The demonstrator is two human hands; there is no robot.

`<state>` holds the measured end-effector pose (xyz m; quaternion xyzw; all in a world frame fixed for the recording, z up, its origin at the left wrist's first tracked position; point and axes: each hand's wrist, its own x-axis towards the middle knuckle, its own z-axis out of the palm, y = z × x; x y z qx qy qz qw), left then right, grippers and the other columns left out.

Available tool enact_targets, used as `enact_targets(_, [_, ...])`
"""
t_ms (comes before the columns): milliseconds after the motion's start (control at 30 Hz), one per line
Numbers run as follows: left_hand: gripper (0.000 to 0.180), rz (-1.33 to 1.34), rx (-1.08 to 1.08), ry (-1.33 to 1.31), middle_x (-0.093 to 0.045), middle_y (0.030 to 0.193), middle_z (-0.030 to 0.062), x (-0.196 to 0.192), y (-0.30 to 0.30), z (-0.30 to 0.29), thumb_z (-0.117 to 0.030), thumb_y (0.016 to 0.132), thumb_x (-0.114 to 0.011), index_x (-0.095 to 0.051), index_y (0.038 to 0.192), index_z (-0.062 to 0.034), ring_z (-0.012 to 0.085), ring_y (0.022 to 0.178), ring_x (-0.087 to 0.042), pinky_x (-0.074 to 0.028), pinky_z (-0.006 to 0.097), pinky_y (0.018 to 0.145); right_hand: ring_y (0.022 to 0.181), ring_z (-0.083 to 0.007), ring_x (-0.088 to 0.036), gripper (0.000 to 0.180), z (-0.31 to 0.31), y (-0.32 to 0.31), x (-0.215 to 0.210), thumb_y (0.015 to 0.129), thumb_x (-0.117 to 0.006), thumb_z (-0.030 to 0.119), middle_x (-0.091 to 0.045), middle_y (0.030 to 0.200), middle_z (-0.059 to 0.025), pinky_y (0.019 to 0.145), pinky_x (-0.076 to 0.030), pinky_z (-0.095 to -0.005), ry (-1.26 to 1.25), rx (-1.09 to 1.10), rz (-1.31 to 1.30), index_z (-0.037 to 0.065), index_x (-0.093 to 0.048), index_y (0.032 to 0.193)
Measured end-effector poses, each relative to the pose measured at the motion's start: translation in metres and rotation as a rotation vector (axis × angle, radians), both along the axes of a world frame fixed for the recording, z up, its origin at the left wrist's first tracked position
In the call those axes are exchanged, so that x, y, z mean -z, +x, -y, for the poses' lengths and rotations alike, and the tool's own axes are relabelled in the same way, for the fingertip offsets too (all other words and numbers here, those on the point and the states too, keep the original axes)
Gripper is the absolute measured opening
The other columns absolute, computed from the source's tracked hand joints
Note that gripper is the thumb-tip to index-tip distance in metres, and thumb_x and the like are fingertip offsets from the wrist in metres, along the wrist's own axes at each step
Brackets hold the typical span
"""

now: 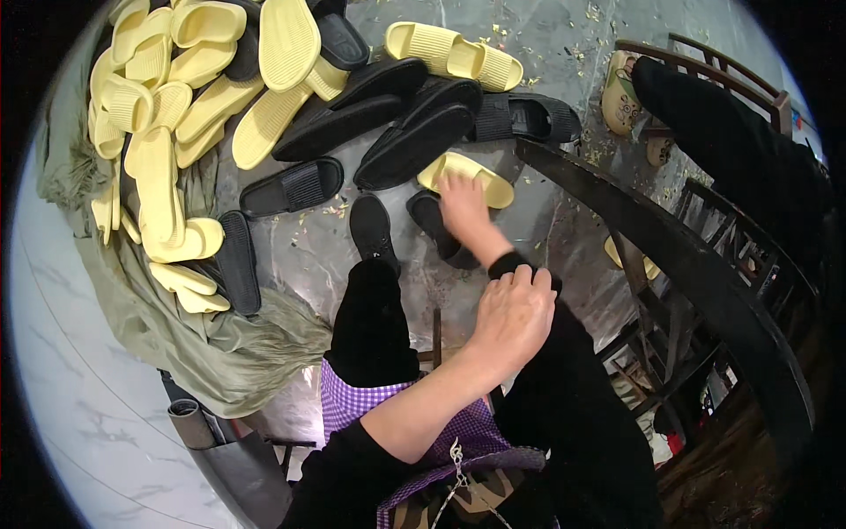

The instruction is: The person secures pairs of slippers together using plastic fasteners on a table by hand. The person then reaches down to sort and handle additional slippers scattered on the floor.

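My left hand (515, 316) reaches across my body, its fingers curled over the black sleeve cuff (522, 264) of my right arm. Below that cuff, my right hand (463, 201) stretches down over a yellow slide slipper (492, 187) lying on the floor. Motion blurs its fingers, so whether they touch or grip the slipper is unclear. Beside it is a black shoe (427, 216), partly covered by my right forearm. A black slipper (410, 150) lies sole up just beyond.
Yellow slippers (159, 176) and black slippers (295, 187) are heaped at the left, partly on an olive cloth (189, 331). Dark wooden furniture (670, 247) fills the right side, near another person's clog (619, 97). Small yellow scraps dot the grey floor (564, 44).
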<state>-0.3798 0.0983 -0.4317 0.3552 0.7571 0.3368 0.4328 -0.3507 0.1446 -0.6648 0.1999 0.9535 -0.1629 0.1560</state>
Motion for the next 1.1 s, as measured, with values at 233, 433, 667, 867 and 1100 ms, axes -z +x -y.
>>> enact_targets(233, [0.024,0.07,-0.304,0.037,-0.052,0.087,0.0164,0.0,-0.015,-0.011,-0.008,0.081,-0.055,-0.048,0.102,0.0008,0.0333,0.076,-0.056,-0.046,0.041,0.066,0.118,-0.0333,-0.04,0.071,-0.101,-0.103,0.036,0.062,-0.074,0.023,-0.045,0.124,-0.0142,0.096,-0.033,-0.0464,0.362,-0.314,-0.12,0.011,-0.045,0.125])
enact_targets(433, [0.027,0.135,-0.294,0.05,-0.052,0.087,0.0165,0.001,-0.014,-0.008,-0.007,0.081,-0.054,-0.047,0.106,0.0003,0.0335,0.077,-0.055,-0.046,0.041,0.067,0.104,-0.0348,-0.049,0.08,-0.11,-0.077,0.046,0.058,-0.077,0.027,-0.048,0.115,-0.0196,0.092,-0.037,-0.0461,0.294,-0.354,0.16,0.013,-0.042,0.129])
enact_targets(667, [0.026,0.192,-0.235,0.06,-0.052,0.087,0.0163,0.001,-0.006,-0.006,-0.008,0.081,-0.055,-0.048,0.105,-0.0008,0.0327,0.08,-0.056,-0.047,0.041,0.069,0.097,-0.0356,-0.052,0.094,-0.075,-0.015,0.033,0.055,-0.078,0.027,-0.052,0.103,-0.0181,0.081,-0.044,-0.0441,0.016,-0.062,0.236,0.014,-0.031,0.135])
enact_targets(867, [0.022,0.124,-0.286,0.09,-0.055,0.082,0.0152,0.002,-0.011,-0.008,-0.005,0.081,-0.056,-0.054,0.102,0.0,0.0321,0.076,-0.057,-0.047,0.039,0.066,0.1,-0.0325,-0.052,0.094,-0.051,-0.004,0.027,0.058,-0.075,0.025,-0.052,0.107,-0.0181,0.08,-0.045,-0.0416,-0.103,0.17,0.253,0.014,-0.026,0.137])
enact_targets(1100, [0.019,0.034,-0.397,0.17,-0.06,0.087,0.0178,0.005,-0.016,-0.007,-0.006,0.08,-0.055,-0.057,0.098,0.0009,0.0327,0.079,-0.06,-0.048,0.037,0.068,0.101,-0.0307,-0.054,0.082,0.003,0.031,-0.028,0.063,-0.07,0.019,-0.052,0.111,-0.0187,0.085,-0.044,-0.0387,-0.45,0.567,0.053,0.011,-0.029,0.134])
